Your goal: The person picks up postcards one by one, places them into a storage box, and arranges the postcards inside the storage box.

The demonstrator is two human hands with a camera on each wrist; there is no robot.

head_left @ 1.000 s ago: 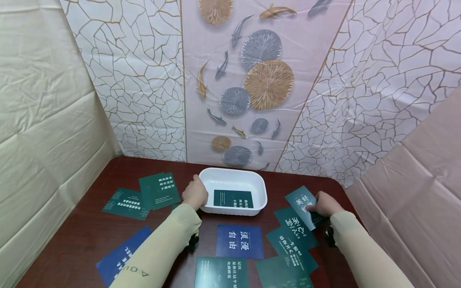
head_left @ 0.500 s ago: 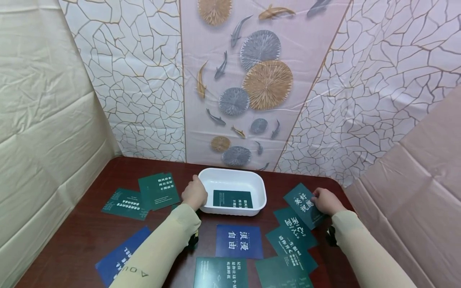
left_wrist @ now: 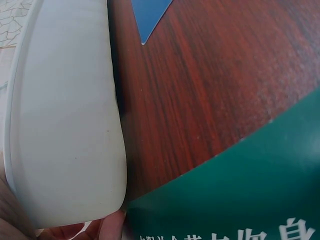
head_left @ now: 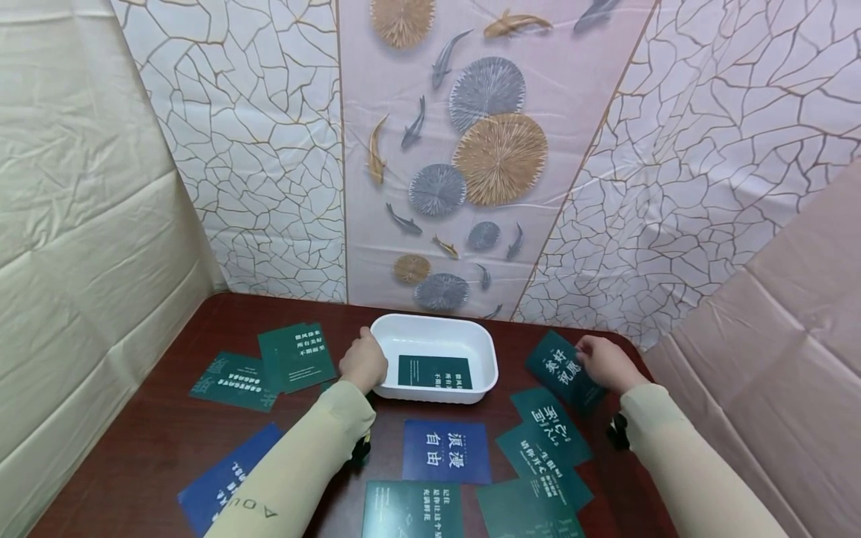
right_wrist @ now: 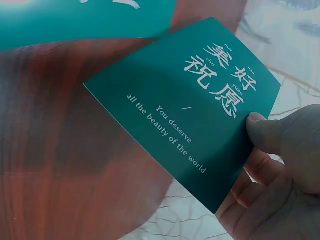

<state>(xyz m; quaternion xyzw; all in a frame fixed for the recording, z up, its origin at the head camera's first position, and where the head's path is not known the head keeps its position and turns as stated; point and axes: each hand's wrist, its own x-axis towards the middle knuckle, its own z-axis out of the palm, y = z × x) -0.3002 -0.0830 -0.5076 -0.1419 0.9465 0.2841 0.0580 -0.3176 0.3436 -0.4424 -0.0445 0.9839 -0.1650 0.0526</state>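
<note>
Between thumb and fingers, my right hand [head_left: 608, 363] pinches the edge of a green card [head_left: 562, 368] with white lettering. In the right wrist view that card [right_wrist: 182, 117] is lifted over the tabletop, its printed face showing and my thumb [right_wrist: 265, 131] on its edge. My left hand [head_left: 364, 362] grips the left end of a white plastic basin [head_left: 489, 363]. The left wrist view has the basin's outer wall [left_wrist: 70, 115] up close, with fingertips [left_wrist: 113, 225] at its end. Inside the basin lies another green card [head_left: 435, 371].
Overlapping green cards [head_left: 538, 452] lie on the dark red table [head_left: 134, 441] at right. More green cards [head_left: 296, 357] are at left. A blue card [head_left: 447, 451] and a green one [head_left: 413, 512] lie in front of the basin. Another blue card [head_left: 222, 478] is partly behind my left sleeve.
The green card in my right hand has risen and shifted slightly away from the overlapping cards, its face turning more toward view. My left hand and the basin have stayed in place.
</note>
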